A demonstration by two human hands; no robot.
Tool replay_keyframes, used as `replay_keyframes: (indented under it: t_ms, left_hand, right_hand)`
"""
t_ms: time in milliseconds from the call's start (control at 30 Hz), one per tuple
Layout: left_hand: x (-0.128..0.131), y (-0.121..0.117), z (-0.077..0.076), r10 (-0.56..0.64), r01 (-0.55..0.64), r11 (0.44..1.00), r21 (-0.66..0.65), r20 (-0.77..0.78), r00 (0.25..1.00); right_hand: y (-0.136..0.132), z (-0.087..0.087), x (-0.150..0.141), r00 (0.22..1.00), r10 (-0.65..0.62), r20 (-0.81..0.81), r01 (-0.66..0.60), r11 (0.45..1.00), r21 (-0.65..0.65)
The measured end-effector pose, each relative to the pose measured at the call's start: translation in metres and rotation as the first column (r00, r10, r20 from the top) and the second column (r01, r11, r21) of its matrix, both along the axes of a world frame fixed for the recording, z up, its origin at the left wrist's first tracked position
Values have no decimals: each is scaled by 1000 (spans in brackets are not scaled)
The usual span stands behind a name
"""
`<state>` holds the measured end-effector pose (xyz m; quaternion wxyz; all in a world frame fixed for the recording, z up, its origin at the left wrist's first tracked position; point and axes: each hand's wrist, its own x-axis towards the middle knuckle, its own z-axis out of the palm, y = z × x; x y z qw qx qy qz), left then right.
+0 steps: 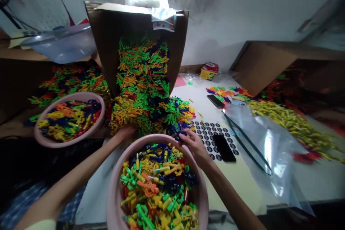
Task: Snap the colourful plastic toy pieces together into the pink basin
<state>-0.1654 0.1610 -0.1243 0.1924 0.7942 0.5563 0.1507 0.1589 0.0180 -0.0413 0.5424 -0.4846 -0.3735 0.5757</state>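
Observation:
A heap of small interlocking plastic toy pieces (142,93) in green, yellow, orange and dark blue spills from a tilted brown cardboard box (115,32) onto the table. My left hand (125,133) rests against the heap's near edge, its fingers hidden among the pieces. My right hand (194,147) is above the rim of a pink plastic basin (159,137) and pinches dark blue pieces at its fingertips. That basin sits below both hands, nearly full of mixed pieces. A second pink basin (67,95) of mixed pieces stands to the left.
To the right lie a black phone (222,148) on a sheet of dark round stickers (207,140), a second phone (215,101), and a clear plastic bag (258,143). Beyond are a yellow pile of pieces (285,125) and a cardboard flap (261,66).

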Motion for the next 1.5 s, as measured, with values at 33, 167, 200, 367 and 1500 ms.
replay_keyframes:
  t_ms: [33,167,200,367,1500]
  left_hand:
    - [6,0,5,41,-41,999,-3,60,997]
    - [32,-21,33,202,-202,979,-35,336,920]
    - [39,-32,43,226,-219,974,-63,410,884]
    - [68,-103,96,408,44,890,-454,836,368]
    - [107,-184,122,209,-284,948,-143,953,217]
  right_hand:
    - [-1,2,-3,1000,-16,-12,16,1000,-2]
    - [-2,7,-15,998,-29,-48,28,999,-29]
    - [-2,8,-18,999,-7,-52,6,1000,-26]
    - [-4,16,-35,993,96,64,-100,992,77]
    - [-51,28,-50,992,-2,124,-26,974,225]
